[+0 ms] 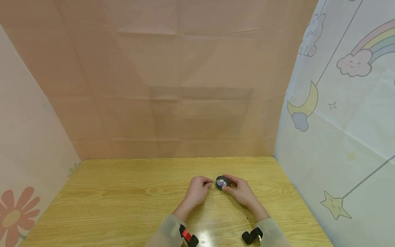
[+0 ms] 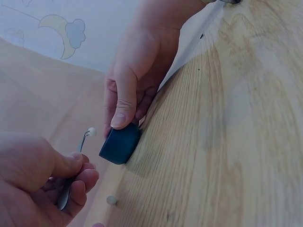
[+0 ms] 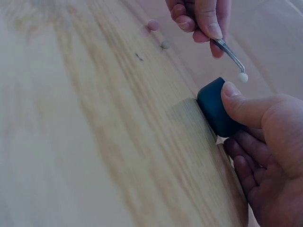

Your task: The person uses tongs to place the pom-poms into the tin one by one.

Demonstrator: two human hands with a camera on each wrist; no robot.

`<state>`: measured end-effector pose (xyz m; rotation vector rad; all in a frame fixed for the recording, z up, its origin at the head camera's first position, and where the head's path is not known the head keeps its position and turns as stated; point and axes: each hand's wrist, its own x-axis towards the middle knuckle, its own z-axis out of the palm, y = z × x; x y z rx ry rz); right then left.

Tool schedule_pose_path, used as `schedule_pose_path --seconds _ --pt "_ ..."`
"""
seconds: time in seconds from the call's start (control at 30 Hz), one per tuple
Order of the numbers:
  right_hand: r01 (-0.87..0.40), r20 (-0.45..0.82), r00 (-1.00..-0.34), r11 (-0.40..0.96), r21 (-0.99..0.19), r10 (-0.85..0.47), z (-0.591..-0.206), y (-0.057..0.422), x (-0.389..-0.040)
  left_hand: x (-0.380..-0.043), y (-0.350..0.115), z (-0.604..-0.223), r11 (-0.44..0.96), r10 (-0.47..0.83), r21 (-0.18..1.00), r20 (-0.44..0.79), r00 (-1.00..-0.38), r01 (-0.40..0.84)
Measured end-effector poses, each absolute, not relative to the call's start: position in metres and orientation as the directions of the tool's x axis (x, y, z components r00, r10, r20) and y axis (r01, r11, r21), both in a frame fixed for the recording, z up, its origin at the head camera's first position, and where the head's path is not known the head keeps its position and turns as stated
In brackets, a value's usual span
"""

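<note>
My left hand point(image 1: 197, 190) pinches a pair of bent-tip metal tweezers point(image 3: 229, 53). A small white ball point(image 3: 243, 77) is held at the tweezers' tip, above the opening of a small round dark teal container point(image 1: 218, 187). My right hand point(image 1: 242, 192) grips that container by its side, thumb on the near wall and fingers around the far side. The container stands on the wooden table point(image 1: 139, 206). In the head view something pale shows inside it, too small to make out.
A pink ball point(image 3: 152, 24) and a greyish ball point(image 3: 165, 44) lie on the table near the left hand. A dark speck point(image 1: 247, 218) sits by the right forearm. An orange-pink backdrop point(image 1: 185, 120) stands behind the table, with a printed sheet point(image 1: 339, 137) on the right.
</note>
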<state>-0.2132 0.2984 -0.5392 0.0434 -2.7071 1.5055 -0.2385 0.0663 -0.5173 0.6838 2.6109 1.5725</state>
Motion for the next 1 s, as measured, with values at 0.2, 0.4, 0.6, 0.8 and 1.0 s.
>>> schedule_pose_path --seconds 0.2,0.4,0.6,0.8,1.0 --pt "-0.048 0.054 -0.999 0.535 -0.844 -0.004 -0.540 0.298 -0.214 -0.242 0.072 -0.518 0.443 0.369 0.810 0.227 -0.901 0.385" --pt "-0.055 0.060 -0.998 0.535 -0.843 -0.008 -0.541 0.299 -0.213 -0.245 0.079 -0.514 0.521 0.369 0.758 0.216 -0.904 0.393" --pt "-0.050 0.059 -0.998 0.538 -0.841 0.001 -0.541 0.298 -0.214 -0.245 0.082 -0.510 0.613 0.366 0.684 0.198 -0.910 0.395" --pt "-0.069 0.079 -0.997 0.540 -0.839 -0.004 -0.541 0.298 -0.214 -0.244 0.082 -0.508 0.646 0.377 0.634 0.219 -0.900 0.425" --pt "-0.062 0.076 -0.997 0.545 -0.836 0.002 -0.541 0.298 -0.214 -0.243 0.082 -0.509 0.645 0.395 0.622 0.225 -0.890 0.444"
